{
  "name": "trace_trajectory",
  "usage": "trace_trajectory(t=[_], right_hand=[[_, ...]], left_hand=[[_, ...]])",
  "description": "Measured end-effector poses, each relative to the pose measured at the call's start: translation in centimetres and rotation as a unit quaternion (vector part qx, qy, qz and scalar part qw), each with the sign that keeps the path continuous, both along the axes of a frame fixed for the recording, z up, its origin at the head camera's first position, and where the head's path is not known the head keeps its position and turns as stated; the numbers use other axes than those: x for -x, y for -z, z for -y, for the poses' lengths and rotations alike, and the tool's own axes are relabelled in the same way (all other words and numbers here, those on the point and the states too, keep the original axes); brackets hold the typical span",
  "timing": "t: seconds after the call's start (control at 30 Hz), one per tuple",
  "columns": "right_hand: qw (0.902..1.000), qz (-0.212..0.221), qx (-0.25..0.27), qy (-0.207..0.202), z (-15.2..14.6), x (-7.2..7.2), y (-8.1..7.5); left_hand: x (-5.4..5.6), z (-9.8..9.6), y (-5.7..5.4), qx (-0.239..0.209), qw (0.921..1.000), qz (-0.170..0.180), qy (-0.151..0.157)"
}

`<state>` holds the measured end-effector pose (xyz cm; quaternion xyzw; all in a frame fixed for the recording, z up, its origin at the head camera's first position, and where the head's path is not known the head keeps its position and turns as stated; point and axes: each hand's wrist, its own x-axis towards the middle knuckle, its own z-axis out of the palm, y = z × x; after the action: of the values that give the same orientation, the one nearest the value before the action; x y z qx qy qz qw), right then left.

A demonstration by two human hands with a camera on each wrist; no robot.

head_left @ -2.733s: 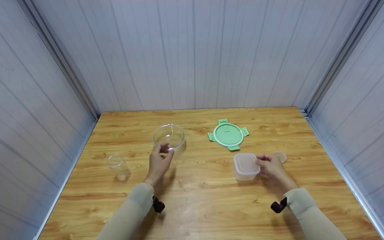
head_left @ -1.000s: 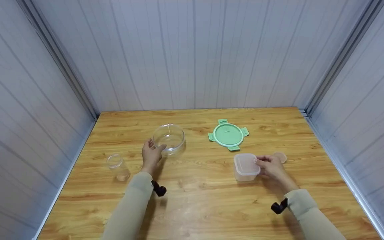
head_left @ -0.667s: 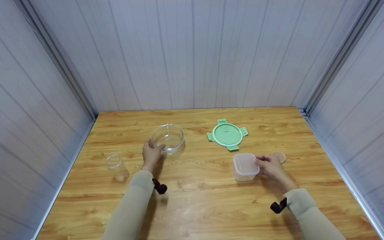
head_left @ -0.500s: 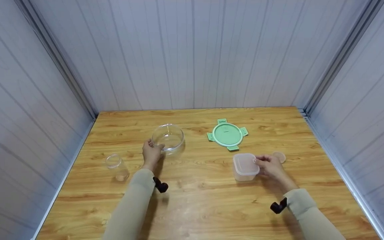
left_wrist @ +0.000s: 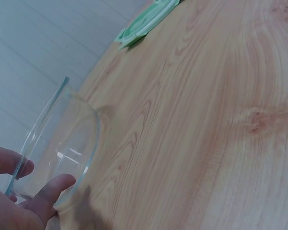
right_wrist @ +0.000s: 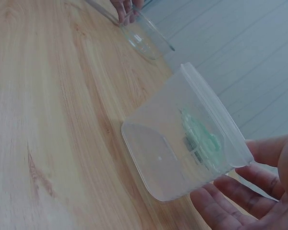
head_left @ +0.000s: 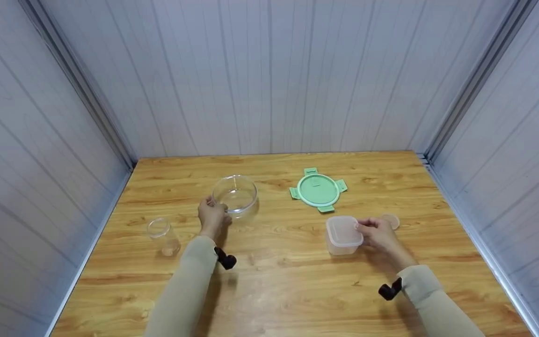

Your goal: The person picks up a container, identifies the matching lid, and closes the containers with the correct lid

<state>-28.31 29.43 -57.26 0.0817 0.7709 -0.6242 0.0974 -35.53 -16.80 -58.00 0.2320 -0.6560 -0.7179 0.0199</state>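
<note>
A round clear glass bowl [head_left: 236, 194] stands on the table left of centre. My left hand [head_left: 212, 216] is at its near-left rim, thumb and fingers on either side of the glass wall in the left wrist view. A squarish translucent plastic container [head_left: 343, 241] stands right of centre, its top covered by a frosted lid [head_left: 344, 228]. My right hand [head_left: 381, 235] grips its right side, thumb at the upper edge and fingers against the wall [right_wrist: 153, 148]. Behind the container lies a green round lid [head_left: 318, 190] with side flaps.
A clear glass jar [head_left: 164, 238] stands to the left of my left forearm. Just beyond my right hand a small round pale disc [head_left: 391, 221] lies on the wooden table [head_left: 279, 290]. Pale panel walls [head_left: 269, 79] enclose the back and sides.
My left hand has shifted left from the bowl's near side to its near-left rim and taken hold there. The bowl, container and right hand have stayed in place.
</note>
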Motion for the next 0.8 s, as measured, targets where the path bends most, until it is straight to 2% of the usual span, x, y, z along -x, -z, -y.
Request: trace_trajectory(t=[0.13,0.27,0.6,0.8], right_hand=[[1.0000,0.000,0.010,-0.003,-0.03,0.02,-0.04],[0.9997,-0.007,0.020,-0.010,-0.06,0.00,-0.06],[0.9998,-0.015,-0.008,-0.008,0.04,-0.15,0.06],[0.9989,-0.038,-0.026,-0.010,0.24,0.07,-0.44]], left_hand=[[0.12,-0.13,-0.04,-0.003,0.9999,0.006,-0.013],[0.12,-0.35,-0.18,-0.023,0.9994,-0.003,-0.024],[-0.10,-0.61,-0.50,-0.078,0.9964,-0.013,-0.032],[-0.09,-0.46,-0.40,-0.068,0.9971,-0.014,-0.033]])
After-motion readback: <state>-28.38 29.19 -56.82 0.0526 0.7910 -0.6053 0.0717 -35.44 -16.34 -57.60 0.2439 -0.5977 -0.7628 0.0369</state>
